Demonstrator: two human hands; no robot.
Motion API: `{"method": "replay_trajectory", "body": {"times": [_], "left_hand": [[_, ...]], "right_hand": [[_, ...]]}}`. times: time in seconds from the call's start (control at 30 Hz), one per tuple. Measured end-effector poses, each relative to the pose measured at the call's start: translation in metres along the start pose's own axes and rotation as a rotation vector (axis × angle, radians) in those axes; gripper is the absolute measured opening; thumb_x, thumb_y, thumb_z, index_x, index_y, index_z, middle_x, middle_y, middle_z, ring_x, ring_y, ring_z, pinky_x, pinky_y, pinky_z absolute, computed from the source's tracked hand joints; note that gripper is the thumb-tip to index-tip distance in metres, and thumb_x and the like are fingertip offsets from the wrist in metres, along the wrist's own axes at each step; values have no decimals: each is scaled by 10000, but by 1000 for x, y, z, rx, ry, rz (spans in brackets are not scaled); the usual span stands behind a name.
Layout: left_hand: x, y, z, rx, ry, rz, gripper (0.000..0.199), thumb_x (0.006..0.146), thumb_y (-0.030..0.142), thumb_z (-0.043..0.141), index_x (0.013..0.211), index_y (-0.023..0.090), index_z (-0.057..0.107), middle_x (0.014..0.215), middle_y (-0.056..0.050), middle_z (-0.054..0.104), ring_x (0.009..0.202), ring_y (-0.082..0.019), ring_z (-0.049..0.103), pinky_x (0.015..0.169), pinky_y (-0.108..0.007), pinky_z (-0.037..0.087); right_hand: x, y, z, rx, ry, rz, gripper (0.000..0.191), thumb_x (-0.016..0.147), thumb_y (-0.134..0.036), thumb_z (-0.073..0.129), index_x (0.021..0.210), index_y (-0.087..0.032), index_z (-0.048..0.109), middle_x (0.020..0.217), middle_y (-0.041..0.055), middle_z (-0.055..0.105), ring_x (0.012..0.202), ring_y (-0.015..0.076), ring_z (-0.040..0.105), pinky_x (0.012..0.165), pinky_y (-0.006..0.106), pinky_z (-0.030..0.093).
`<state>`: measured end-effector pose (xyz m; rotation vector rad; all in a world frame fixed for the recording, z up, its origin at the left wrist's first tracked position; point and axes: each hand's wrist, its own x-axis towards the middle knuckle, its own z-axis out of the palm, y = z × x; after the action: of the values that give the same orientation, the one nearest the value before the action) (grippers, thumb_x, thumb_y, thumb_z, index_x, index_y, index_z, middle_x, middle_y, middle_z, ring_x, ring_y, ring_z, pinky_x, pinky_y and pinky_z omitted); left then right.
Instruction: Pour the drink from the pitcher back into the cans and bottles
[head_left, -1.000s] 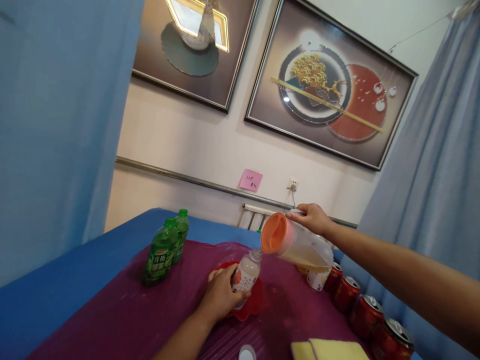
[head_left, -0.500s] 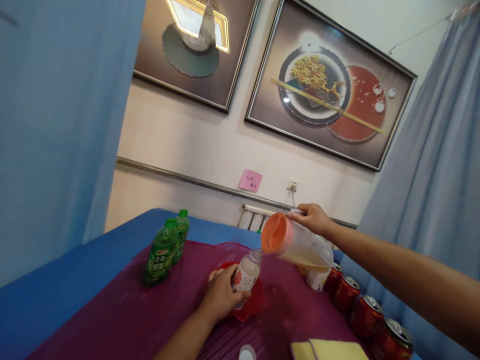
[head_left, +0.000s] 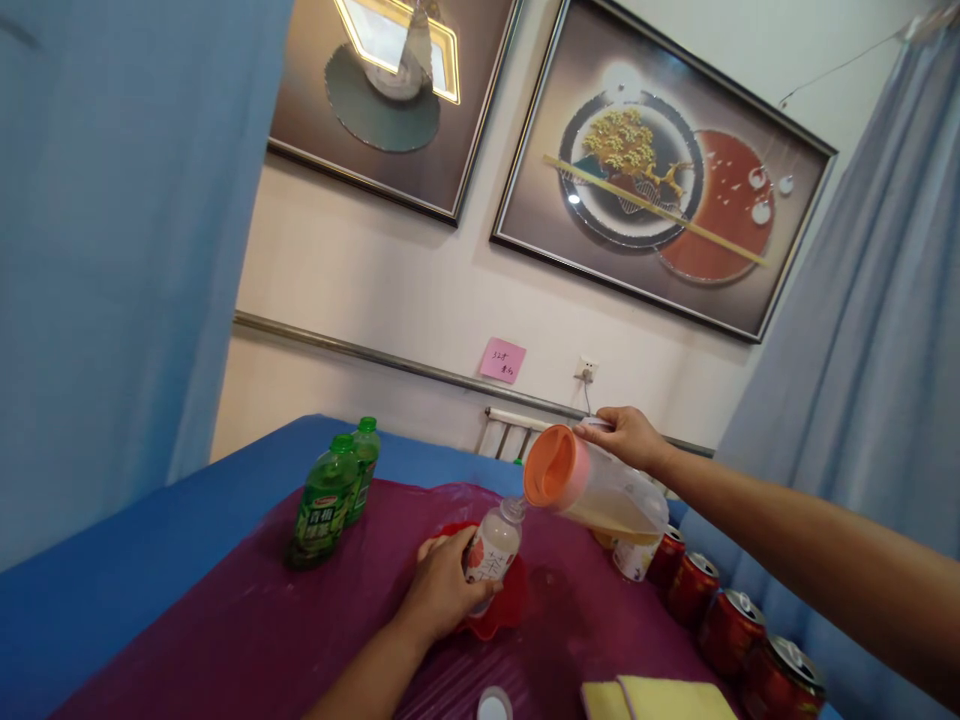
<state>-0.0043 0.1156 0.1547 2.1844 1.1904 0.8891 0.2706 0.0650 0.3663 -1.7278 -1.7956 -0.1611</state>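
Hardly anything has moved since the earlier frame: the right hand (head_left: 622, 437) clasps the handle (head_left: 596, 424) of the tipped jug (head_left: 628, 490), its orange lid (head_left: 550, 467) just by the mouth (head_left: 513, 508) of the bottle (head_left: 495, 545), while the left hand (head_left: 442, 588) wraps round that bottle over a red dish (head_left: 510, 605). Pouring well calls for a slow, even tilt and a firm hold; whether liquid is flowing is too small to tell surely

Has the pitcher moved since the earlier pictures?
No, not visibly: the tilted pitcher keeps the same position below the wall socket.
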Motion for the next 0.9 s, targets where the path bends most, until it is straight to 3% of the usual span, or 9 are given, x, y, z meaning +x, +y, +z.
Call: {"method": "replay_trajectory", "body": {"times": [0.37,0.9], "left_hand": [[1,-3,3,-8,15,19,600,601,386,813,1164,258,650,1080,-23,728,1050,-261,607,1005,-344,335],[0,0,1,10,-10,-7,688,616,397,802,1262,248,617,1111,-32,725,1079,-267,594,1050,-360,314]], "right_hand": [[0,-3,0,0,-2,1,604,723,-748,588,551,-234,321,526,-69,271,517,93,265,472,254,195],[0,-4,1,-11,-14,-10,595,726,-746,581,548,-235,333,525,-66,277,518,97,266,475,258,197]]}}
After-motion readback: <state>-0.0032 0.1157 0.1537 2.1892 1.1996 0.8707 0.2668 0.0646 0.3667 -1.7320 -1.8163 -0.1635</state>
